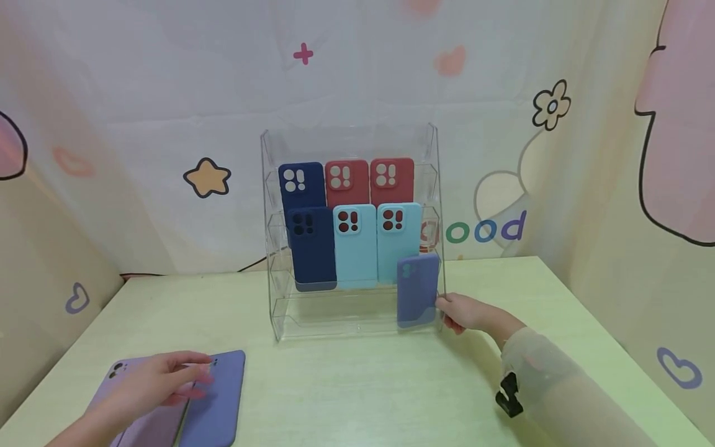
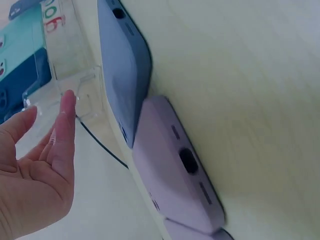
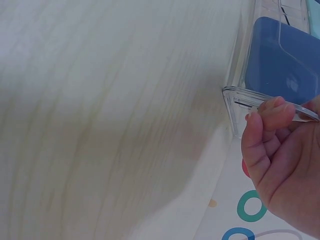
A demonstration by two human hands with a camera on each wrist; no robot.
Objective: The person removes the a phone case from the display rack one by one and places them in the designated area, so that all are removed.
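Note:
My right hand (image 1: 460, 310) is at the right side of a clear stepped display stand (image 1: 346, 313), its fingers curled at the side panel's lower front edge. A periwinkle phone case (image 1: 418, 292) leans in the bottom tier just beside that hand; in the right wrist view it sits behind the clear panel. My left hand (image 1: 162, 382) hovers over another periwinkle phone case (image 1: 215, 410) and a lilac phone case (image 1: 156, 428) on the table. Its fingers are loosely extended, and in the left wrist view nothing lies between thumb and fingers.
On the stand's upper tiers are navy phone cases (image 1: 313, 261), red phone cases (image 1: 347, 189) and light blue phone cases (image 1: 355, 254). Part of another lilac case (image 2: 192, 231) shows in the left wrist view. A printed curtain (image 1: 357, 81) hangs behind the pale table (image 1: 346, 391).

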